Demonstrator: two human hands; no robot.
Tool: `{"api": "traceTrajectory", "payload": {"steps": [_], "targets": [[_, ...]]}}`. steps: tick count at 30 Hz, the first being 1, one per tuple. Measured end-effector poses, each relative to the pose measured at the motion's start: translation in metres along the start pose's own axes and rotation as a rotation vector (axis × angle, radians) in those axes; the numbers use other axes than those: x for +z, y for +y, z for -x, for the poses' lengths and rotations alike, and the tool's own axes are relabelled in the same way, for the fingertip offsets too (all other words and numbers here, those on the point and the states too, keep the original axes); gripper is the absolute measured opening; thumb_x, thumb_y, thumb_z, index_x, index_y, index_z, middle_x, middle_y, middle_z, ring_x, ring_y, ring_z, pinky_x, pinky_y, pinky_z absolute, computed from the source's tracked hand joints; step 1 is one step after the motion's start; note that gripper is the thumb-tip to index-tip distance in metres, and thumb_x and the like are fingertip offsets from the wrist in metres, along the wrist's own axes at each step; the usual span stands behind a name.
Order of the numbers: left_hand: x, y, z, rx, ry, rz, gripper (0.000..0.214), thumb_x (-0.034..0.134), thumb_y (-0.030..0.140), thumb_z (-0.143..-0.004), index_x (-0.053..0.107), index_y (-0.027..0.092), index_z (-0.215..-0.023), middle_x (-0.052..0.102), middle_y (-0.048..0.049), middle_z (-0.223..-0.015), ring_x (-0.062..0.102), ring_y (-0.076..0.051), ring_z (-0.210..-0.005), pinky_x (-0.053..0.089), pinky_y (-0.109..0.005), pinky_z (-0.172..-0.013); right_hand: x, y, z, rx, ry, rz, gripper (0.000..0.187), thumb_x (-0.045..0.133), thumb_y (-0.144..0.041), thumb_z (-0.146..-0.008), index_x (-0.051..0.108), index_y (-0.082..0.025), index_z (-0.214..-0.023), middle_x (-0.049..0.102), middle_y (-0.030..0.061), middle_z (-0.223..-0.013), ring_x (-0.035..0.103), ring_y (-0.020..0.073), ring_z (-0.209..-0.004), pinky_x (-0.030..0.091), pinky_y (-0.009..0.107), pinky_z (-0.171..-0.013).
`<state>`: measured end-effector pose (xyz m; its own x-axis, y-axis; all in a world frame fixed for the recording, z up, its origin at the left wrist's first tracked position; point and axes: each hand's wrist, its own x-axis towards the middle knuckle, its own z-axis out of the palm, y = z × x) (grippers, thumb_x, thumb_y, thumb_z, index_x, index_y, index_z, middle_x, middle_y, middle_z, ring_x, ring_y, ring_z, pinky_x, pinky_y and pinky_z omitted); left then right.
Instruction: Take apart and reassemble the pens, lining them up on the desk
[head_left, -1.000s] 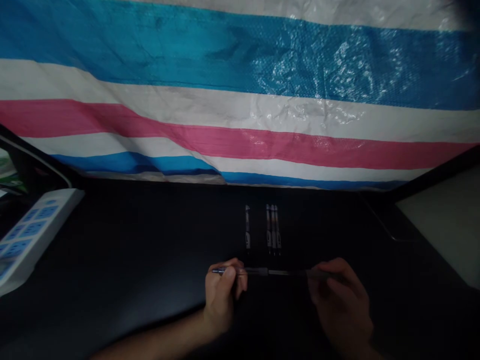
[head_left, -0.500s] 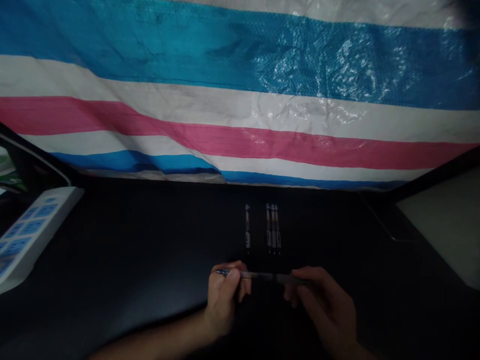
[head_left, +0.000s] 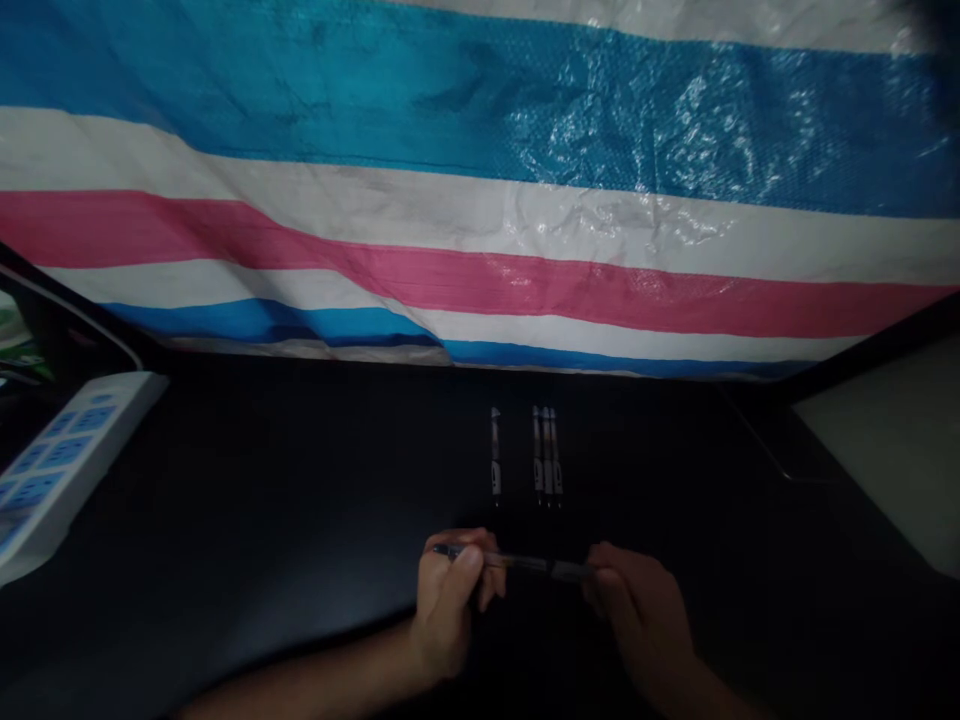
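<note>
Left hand (head_left: 448,600) and right hand (head_left: 641,610) are held apart, a slim pen (head_left: 525,563) spanned between them just over a black tabletop (head_left: 262,480). Its metal-tipped end is pinched by the left thumb and fingers; the other end is closed on by the right fingers (shadow obscures exactly how). The pen is judged light, stiff and smooth, so slipping is likelier than bending; a firm hold is judged best taken on the mid-barrel. Well beyond the left hand, a white power strip (head_left: 71,460) is lying near the table's edge. Ahead of the hands, a lone pen (head_left: 495,455) and a close group of three pens (head_left: 546,455) are laid parallel, below a striped tarpaulin (head_left: 480,200). Dark tabletop extends to either side; a grey panel (head_left: 892,450) is seen beyond the right hand.
</note>
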<state>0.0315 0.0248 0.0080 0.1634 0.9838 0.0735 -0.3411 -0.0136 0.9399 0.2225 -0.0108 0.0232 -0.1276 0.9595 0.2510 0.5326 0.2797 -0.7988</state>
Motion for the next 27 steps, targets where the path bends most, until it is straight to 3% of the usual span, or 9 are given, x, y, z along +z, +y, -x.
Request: {"api": "traceTrajectory", "payload": {"steps": [3,6,8,11,15,17,20,24,27], "targets": [[-0.0017,-0.0004,-0.0004,-0.026,0.004,-0.013,0.053,0.048,0.053,-0.089,0.058,0.016,-0.051,0.040,0.0012,-0.039,0.038,-0.012,-0.040,0.030,-0.026,-0.044,0.0021,-0.0003,0.0029,0.048,-0.024,-0.051,0.036,0.038,-0.040,-0.099,0.062,-0.023,-0.078,0.061,-0.0006,-0.061,0.058,0.0130,-0.053,0.045,0.022,-0.052],[-0.0036,-0.0020,-0.0024,-0.048,0.019,-0.011,0.053,0.047,0.053,-0.089,0.058,0.017,-0.052,0.040,0.0012,-0.040,0.038,-0.012,-0.041,0.029,-0.026,-0.044,0.0044,-0.0011,0.0051,0.141,0.073,-0.053,0.019,0.051,-0.037,-0.093,0.061,-0.025,-0.106,0.068,0.0019,-0.078,0.063,0.0155,-0.061,0.048,0.023,-0.054],[-0.0036,-0.0022,-0.0034,-0.050,0.024,-0.010,0.054,0.047,0.053,-0.089,0.056,0.017,-0.050,0.041,0.0008,-0.040,0.040,-0.012,-0.041,0.030,-0.026,-0.045,0.0045,-0.0014,0.0040,0.136,0.053,-0.048,0.014,0.051,-0.034,-0.094,0.062,-0.025,-0.098,0.064,-0.0008,-0.068,0.059,0.0136,-0.054,0.044,0.021,-0.049],[-0.0020,-0.0005,-0.0030,-0.038,0.017,-0.006,0.054,0.049,0.053,-0.088,0.056,0.017,-0.048,0.042,0.0005,-0.040,0.040,-0.012,-0.041,0.031,-0.026,-0.045,0.0029,-0.0004,0.0018,0.061,-0.078,-0.098,0.033,0.039,-0.039,-0.098,0.060,-0.023,-0.078,0.055,-0.0024,-0.056,0.053,0.0120,-0.048,0.042,0.021,-0.048],[0.0002,0.0019,-0.0007,-0.036,0.020,-0.013,0.053,0.049,0.053,-0.088,0.058,0.016,-0.050,0.041,0.0010,-0.039,0.039,-0.011,-0.039,0.030,-0.026,-0.043,0.0027,0.0035,0.0047,0.123,-0.025,-0.127,0.024,0.049,-0.043,-0.094,0.060,-0.024,-0.105,0.065,0.0021,-0.076,0.062,0.0156,-0.062,0.049,0.024,-0.057],[0.0007,0.0020,-0.0004,-0.042,0.022,-0.021,0.054,0.049,0.054,-0.088,0.058,0.016,-0.049,0.040,0.0011,-0.038,0.037,-0.011,-0.038,0.029,-0.026,-0.042,0.0031,0.0047,0.0060,0.129,0.010,-0.086,0.017,0.054,-0.038,-0.092,0.061,-0.025,-0.100,0.066,0.0022,-0.079,0.062,0.0153,-0.063,0.049,0.023,-0.057],[0.0007,0.0006,-0.0010,-0.041,0.022,-0.024,0.056,0.048,0.054,-0.088,0.057,0.016,-0.048,0.039,0.0011,-0.038,0.036,-0.011,-0.038,0.028,-0.026,-0.041,0.0028,0.0035,0.0053,0.072,-0.135,-0.097,0.027,0.043,-0.038,-0.097,0.060,-0.024,-0.082,0.060,-0.0008,-0.064,0.057,0.0132,-0.054,0.046,0.022,-0.053],[-0.0002,-0.0006,-0.0012,-0.008,0.038,-0.027,0.054,0.049,0.053,-0.088,0.058,0.016,-0.050,0.040,0.0014,-0.039,0.035,-0.010,-0.037,0.028,-0.026,-0.041,0.0041,0.0003,0.0049,0.062,-0.047,-0.055,0.019,0.050,-0.034,-0.094,0.057,-0.026,-0.111,0.071,0.0023,-0.085,0.066,0.0152,-0.064,0.051,0.024,-0.060],[-0.0002,0.0008,-0.0002,0.000,0.023,-0.028,0.055,0.048,0.052,-0.089,0.057,0.016,-0.049,0.039,0.0015,-0.039,0.035,-0.010,-0.037,0.027,-0.025,-0.040,0.0044,-0.0005,0.0037,-0.028,0.013,0.028,0.015,0.052,-0.027,-0.094,0.059,-0.028,-0.106,0.073,0.0005,-0.081,0.067,0.0144,-0.059,0.051,0.022,-0.054]]}}
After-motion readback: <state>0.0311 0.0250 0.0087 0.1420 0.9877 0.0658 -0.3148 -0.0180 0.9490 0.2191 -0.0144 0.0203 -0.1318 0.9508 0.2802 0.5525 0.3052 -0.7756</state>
